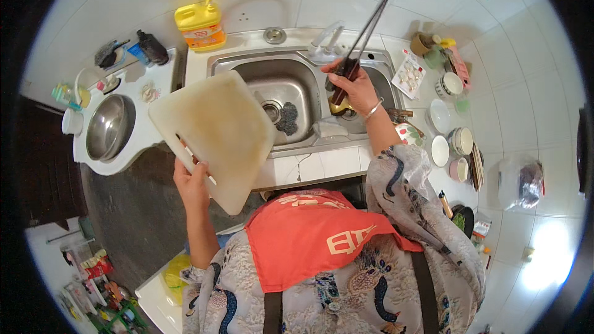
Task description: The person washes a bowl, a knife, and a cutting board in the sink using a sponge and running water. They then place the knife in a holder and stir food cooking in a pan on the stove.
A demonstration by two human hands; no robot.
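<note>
My left hand [193, 179] grips a pale, stained cutting board [213, 127] through the slot at its near edge. The board is tilted over the counter and covers the left rim of the double sink [288, 59]. Raised above the right basin, my right hand [352, 83] is closed round a long, thin dark utensil [375, 18] with a dark brown handle. It points up toward the wall; its exact kind is unclear. A dark scouring pad [287, 119] lies beside the drain in the left basin. Something gold-coloured [339, 109] shows under my right hand.
A pale cloth [333, 127] lies near the sink's front divider. Bowls [440, 150] and chopsticks [477, 167] crowd the right counter. A yellow pump jug [201, 26] stands behind at left. A metal basin [110, 127] sits in the left washstand. The faucet [325, 43] rises at the back.
</note>
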